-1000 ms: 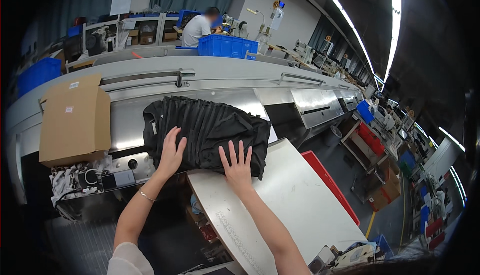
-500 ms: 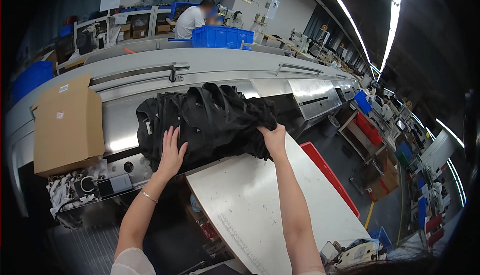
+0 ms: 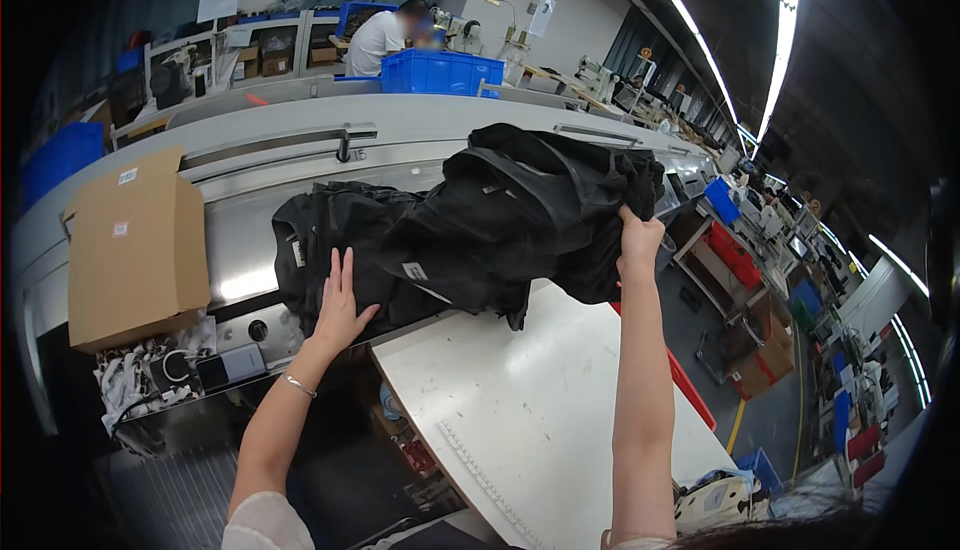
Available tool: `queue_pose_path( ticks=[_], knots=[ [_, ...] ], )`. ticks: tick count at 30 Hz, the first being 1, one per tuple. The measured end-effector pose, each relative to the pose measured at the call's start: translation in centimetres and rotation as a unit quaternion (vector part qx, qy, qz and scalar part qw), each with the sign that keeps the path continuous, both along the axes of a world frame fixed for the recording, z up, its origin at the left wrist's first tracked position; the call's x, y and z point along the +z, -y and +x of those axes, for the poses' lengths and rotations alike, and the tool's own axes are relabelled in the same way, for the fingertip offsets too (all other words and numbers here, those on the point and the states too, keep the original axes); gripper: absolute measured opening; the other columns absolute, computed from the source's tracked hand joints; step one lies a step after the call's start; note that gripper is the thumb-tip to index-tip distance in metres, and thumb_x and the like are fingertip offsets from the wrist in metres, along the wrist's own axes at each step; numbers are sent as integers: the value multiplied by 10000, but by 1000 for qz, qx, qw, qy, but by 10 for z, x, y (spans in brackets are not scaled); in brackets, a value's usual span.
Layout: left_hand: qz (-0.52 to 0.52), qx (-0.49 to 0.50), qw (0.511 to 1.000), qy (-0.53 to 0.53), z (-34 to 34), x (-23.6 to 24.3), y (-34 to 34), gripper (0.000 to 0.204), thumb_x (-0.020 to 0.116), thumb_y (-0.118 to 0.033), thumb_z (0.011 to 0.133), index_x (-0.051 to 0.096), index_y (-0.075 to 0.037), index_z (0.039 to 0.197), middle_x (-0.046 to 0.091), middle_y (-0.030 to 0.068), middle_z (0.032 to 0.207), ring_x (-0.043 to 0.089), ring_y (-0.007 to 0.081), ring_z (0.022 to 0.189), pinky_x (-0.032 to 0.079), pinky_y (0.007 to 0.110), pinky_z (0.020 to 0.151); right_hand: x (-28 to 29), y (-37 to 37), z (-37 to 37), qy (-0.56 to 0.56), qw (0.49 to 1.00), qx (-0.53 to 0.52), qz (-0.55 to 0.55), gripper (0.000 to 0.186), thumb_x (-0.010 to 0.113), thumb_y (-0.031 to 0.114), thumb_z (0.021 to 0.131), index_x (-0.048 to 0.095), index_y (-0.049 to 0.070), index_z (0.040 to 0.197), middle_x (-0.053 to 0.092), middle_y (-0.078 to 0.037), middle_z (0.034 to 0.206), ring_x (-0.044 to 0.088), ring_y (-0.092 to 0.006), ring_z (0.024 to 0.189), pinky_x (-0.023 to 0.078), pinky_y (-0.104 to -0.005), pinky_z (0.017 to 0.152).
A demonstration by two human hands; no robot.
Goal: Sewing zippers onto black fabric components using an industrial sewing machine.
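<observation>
A heap of black garments [image 3: 490,210] stretches across the metal worktop and over the far edge of a white table [image 3: 500,380]. My right hand [image 3: 640,242] grips a bunch of the black cloth at the right end and holds it raised. My left hand [image 3: 342,312], fingers extended and thumb apart, rests at the near left part of the heap. Small white labels [image 3: 415,271] show on the cloth. How many garments my right hand holds is hidden in the folds.
A cardboard box [image 3: 135,250] stands to the left, above a metal tray with a dark device [image 3: 230,364] and white scraps. A red tray [image 3: 690,390] lies past the white table's right edge. Beyond the worktop, a person [image 3: 375,45] sits behind a blue crate [image 3: 443,72].
My right hand has moved right and slightly up, pulling the black cloth with it. The upper garments now stretch out over the white table. My left hand has hardly moved.
</observation>
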State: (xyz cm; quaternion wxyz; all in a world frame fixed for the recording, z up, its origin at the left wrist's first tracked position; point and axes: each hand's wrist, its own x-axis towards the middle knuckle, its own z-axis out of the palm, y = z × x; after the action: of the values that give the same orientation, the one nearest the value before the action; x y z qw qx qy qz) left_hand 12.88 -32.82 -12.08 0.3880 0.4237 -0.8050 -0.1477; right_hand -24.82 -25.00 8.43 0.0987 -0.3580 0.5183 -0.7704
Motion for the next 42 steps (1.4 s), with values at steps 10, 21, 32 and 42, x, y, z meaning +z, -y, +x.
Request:
queue_pose_path(
  ticks=[10,21,32,42],
  knots=[
    [36,-103,981,-160,-86,38,-58,681,651,-366,836,361,5,1328,383,158,1371,369,326,1251,296,425,1019,42,-45,-4,-7,998,-64,-26,198,651,-38,734,636,-122,912,672,-125,901,615,-163,775,467,-277,711],
    [524,-272,440,-676,-145,77,-66,332,477,-151,943,453,16,1228,521,128,1250,541,258,1117,466,409,980,-85,-72,74,-448,890,40,70,375,604,42,788,532,-55,1143,638,-159,890,606,-187,846,468,-302,794],
    [464,-352,696,-421,-131,107,-49,369,393,-253,974,550,30,1153,599,128,1142,584,215,1056,457,355,919,-108,-52,70,-209,967,57,131,326,642,17,739,590,-36,1056,659,-130,865,633,-258,825,477,-332,765],
    [13,-207,970,-128,-182,32,-85,753,699,-349,763,346,-73,1368,201,202,1445,284,392,1303,286,424,1039,-47,-53,18,203,975,40,-79,275,485,-36,826,560,-65,1089,597,-148,1077,589,-238,970,476,-360,859]
  ],
)
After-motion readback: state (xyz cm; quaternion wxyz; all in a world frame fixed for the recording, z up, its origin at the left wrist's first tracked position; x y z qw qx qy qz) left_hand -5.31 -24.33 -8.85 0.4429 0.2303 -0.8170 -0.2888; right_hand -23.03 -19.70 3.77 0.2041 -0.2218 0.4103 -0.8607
